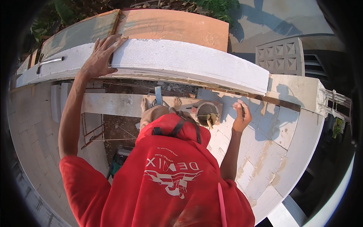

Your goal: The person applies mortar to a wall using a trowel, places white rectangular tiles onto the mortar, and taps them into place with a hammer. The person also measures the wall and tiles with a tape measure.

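Note:
My left hand [100, 56] rests with fingers spread on top of a row of white lightweight blocks [181, 58], beside a dark joint between two of them. Its fingertips reach toward the far edge. On the same row, left of this hand, lies a hammer [51, 61] with a metal handle. My right hand [242, 115] is raised in the air near the right-hand block wall, below the row. Its fingers curl loosely, with a gap to the thumb, and no object shows in it.
My bare feet stand on a plank [113, 104]. A bucket [208, 110] with grey contents and a stick-like handle is to their right; a blue flat piece [158, 95] stands between them. Beyond the row are an orange-brown board [174, 28] and a patterned concrete vent block [280, 56].

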`<control>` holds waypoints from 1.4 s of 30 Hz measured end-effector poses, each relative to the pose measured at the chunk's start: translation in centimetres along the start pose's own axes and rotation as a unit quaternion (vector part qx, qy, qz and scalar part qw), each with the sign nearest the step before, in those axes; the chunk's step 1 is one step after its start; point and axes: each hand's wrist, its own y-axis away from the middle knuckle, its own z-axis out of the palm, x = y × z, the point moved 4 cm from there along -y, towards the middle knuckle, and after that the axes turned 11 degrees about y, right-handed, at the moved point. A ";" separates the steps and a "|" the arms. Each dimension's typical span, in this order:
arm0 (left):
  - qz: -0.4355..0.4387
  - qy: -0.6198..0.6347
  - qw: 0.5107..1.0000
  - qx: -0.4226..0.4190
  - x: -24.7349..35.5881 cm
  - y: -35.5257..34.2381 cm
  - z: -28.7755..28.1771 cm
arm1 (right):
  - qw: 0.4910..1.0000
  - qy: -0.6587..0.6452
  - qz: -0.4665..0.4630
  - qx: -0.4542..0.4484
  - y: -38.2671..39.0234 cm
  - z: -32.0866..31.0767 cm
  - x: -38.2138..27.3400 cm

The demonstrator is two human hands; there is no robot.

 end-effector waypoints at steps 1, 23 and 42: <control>-0.005 -0.011 1.000 -0.007 0.1 0.0 0.0 | 0.994 -0.060 0.076 0.055 -0.2 -1.0 3.1; 0.086 -0.019 0.996 0.011 -0.3 -0.6 0.3 | 0.860 -0.473 0.021 0.190 -17.3 -0.7 10.7; 0.052 -0.042 0.998 -0.006 -0.6 -0.5 0.6 | 0.832 -0.525 0.027 0.176 -19.4 0.7 11.6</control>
